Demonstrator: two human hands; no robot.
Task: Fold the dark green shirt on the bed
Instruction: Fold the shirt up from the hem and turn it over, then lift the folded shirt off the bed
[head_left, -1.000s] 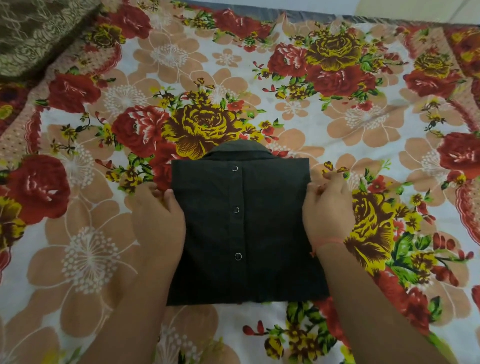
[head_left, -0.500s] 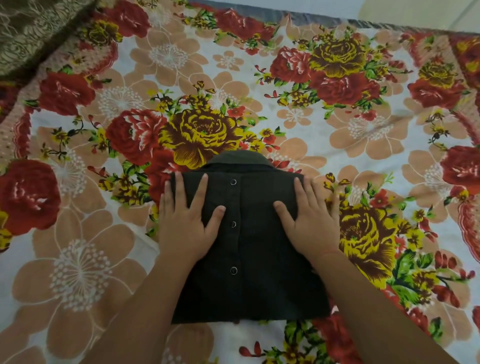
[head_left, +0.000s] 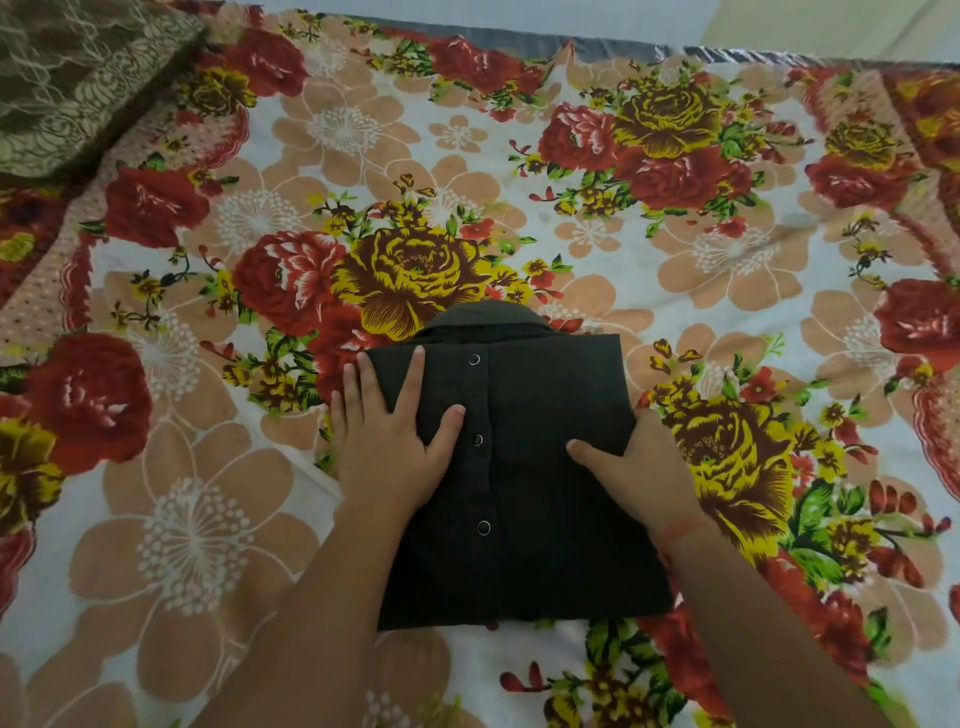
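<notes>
Looking at the dark green shirt (head_left: 540, 525) folded square on the bed (head_left: 571, 156), collar end away, long axis straight ahead. Pressing flat with the left hand (head_left: 387, 447), fingers spread. Gripping the right edge with the right hand (head_left: 639, 462), thumb on top, rest hidden.

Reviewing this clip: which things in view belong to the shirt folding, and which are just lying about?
In the job: dark green folded snap-button shirt; left hand, pressing flat on it; right hand, holding its right edge, thumb on top; floral bedsheet beneath it.
Lying about: olive-brown patterned pillow at the far left corner.
</notes>
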